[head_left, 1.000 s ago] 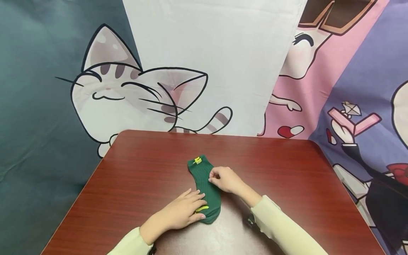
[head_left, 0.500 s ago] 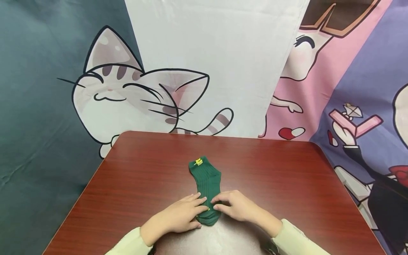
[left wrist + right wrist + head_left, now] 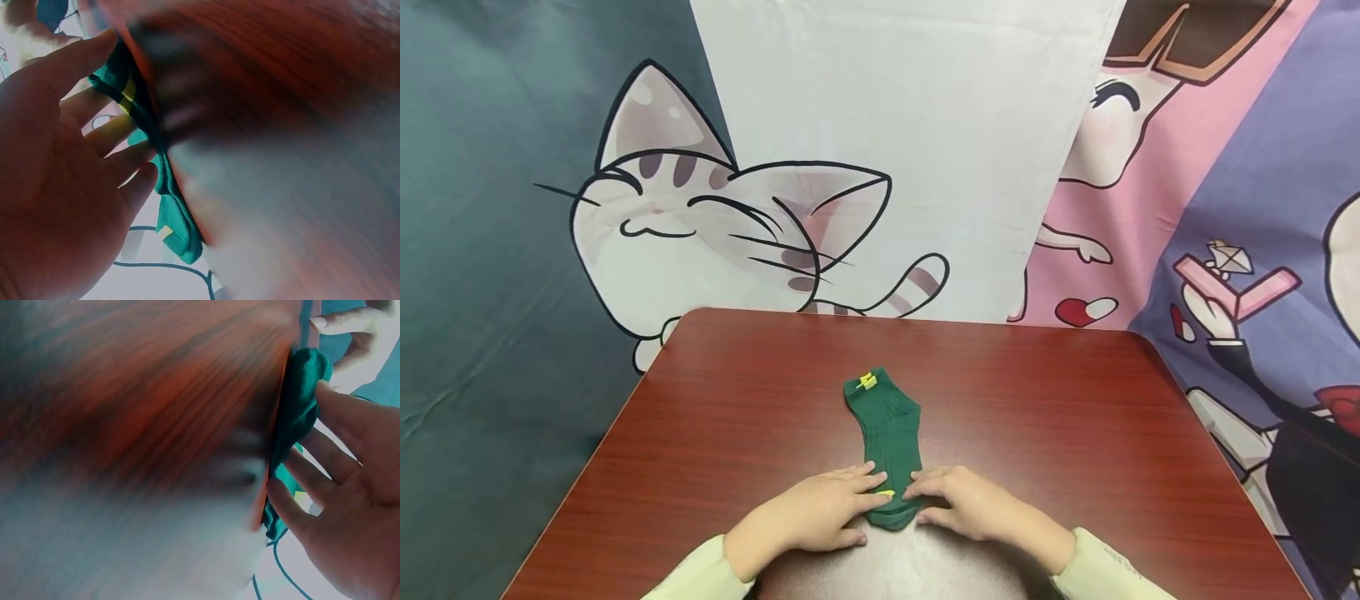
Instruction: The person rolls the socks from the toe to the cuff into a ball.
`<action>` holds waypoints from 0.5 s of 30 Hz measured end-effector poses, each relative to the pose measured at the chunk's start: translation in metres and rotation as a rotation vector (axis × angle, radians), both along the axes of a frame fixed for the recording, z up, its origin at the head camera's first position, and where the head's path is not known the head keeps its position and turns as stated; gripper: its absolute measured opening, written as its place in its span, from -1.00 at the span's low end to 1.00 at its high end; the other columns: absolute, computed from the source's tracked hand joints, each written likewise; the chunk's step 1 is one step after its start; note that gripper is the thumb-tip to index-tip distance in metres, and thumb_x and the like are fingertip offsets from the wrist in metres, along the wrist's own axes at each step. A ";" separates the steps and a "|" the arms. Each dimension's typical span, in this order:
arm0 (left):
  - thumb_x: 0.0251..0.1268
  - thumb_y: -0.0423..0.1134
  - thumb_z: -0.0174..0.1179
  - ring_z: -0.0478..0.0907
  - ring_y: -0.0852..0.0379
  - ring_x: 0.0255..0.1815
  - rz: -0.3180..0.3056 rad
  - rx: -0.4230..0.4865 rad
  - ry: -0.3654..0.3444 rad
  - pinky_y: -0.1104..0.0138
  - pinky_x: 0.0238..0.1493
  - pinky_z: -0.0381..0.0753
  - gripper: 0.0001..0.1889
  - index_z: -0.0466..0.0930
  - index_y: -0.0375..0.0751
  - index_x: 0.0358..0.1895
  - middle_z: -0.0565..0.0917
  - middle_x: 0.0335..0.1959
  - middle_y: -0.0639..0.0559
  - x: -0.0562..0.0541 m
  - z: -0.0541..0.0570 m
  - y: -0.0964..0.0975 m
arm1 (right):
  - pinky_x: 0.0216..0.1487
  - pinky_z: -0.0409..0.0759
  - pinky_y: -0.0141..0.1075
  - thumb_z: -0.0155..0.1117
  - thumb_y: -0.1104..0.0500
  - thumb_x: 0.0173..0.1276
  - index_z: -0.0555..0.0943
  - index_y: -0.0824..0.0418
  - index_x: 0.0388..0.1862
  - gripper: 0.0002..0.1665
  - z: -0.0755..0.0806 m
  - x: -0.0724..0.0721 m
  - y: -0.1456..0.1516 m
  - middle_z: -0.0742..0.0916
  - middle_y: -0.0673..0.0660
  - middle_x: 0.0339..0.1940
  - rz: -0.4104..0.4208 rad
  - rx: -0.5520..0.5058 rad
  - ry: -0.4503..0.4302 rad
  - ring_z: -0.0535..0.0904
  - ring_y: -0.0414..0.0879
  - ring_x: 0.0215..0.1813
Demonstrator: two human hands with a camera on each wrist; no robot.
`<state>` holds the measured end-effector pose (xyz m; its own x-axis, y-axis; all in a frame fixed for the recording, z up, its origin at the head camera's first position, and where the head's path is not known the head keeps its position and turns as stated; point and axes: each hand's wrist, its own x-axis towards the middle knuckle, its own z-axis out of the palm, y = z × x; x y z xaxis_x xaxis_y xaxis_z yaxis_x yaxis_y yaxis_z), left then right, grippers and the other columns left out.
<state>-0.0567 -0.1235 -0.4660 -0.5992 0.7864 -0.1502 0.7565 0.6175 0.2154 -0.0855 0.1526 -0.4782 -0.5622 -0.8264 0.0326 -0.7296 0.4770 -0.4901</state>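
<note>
Green and ribbed, a sock (image 3: pixel 891 429) is laid on the table (image 3: pixel 1037 400) between the left hand (image 3: pixel 820 510) and the right hand (image 3: pixel 967 503), a yellow tab (image 3: pixel 868 381) seen on its far end. Its near part is touched by both, the left's fingers apart, the right's loosely bent.

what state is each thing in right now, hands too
green sock, lying on the table, mostly flat, layered at the near end; one or a pair, cannot tell
far yellow tab, uncovered
near yellow tab, showing beside the left hand's fingers
left hand, fingers extended, tips on the sock
right hand, fingers relaxed, tips at the sock's right edge
table, bearing the sock
backdrop, hanging, lightly creased
</note>
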 end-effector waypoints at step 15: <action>0.34 0.07 0.32 0.31 -0.17 0.50 0.044 0.052 -0.075 0.09 0.38 0.46 -0.57 0.61 0.33 0.27 0.42 0.47 -0.05 -0.001 0.002 0.004 | 0.21 0.62 -0.17 0.52 0.12 0.25 0.72 -0.01 -0.17 -0.82 0.002 0.008 -0.014 0.71 -0.12 0.03 -0.082 0.092 0.079 0.62 -0.10 0.23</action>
<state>-0.0579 -0.1194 -0.4638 -0.6222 0.7672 -0.1560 0.7091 0.6367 0.3030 -0.0770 0.1390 -0.4764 -0.6268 -0.7791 0.0060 -0.7208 0.5769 -0.3842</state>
